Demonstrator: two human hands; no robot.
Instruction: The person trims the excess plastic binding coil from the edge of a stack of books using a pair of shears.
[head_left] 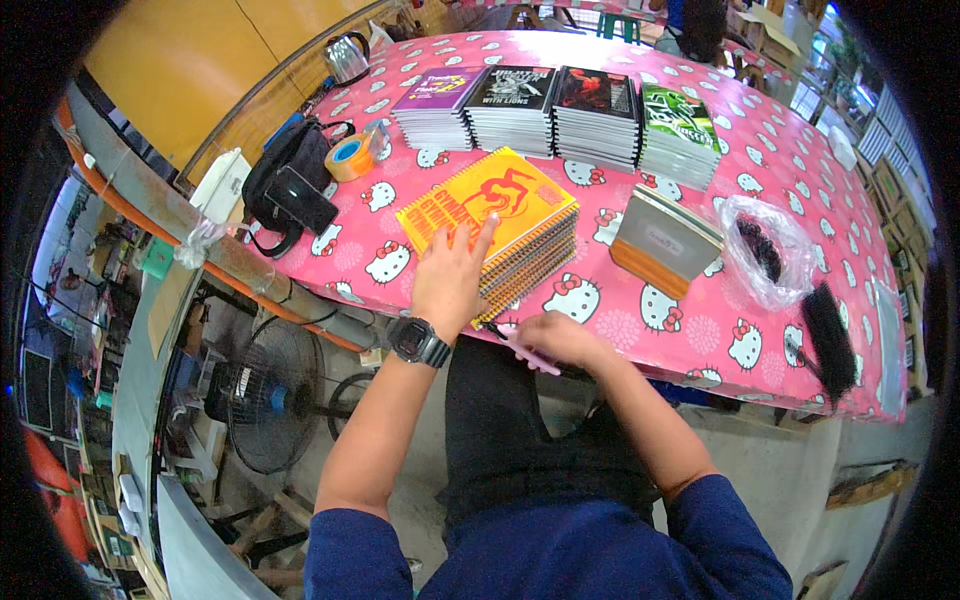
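Note:
A stack of yellow spiral notebooks (pixel 545 190) with red print on the top cover lies at the near edge of the table. My left hand (pixel 455 275) rests on the near left part of the top notebook, fingers stretched out and apart. Beside the near corner of the stack, my right hand (pixel 560 338) is closed around pink-handled pliers (pixel 535 360). Their dark tip points at the lower corner of the notebooks, near the coil ends. Whether the tip touches a coil, I cannot tell.
Behind stand stacks of purple (pixel 438 92), black (pixel 512 90), black-and-red (pixel 597 95) and green notebooks (pixel 678 120). A card holder (pixel 668 240), a plastic bag (pixel 765 250) and black coils (pixel 828 340) lie right. Tape (pixel 350 157), a phone (pixel 302 200) and a black bag (pixel 265 185) sit left.

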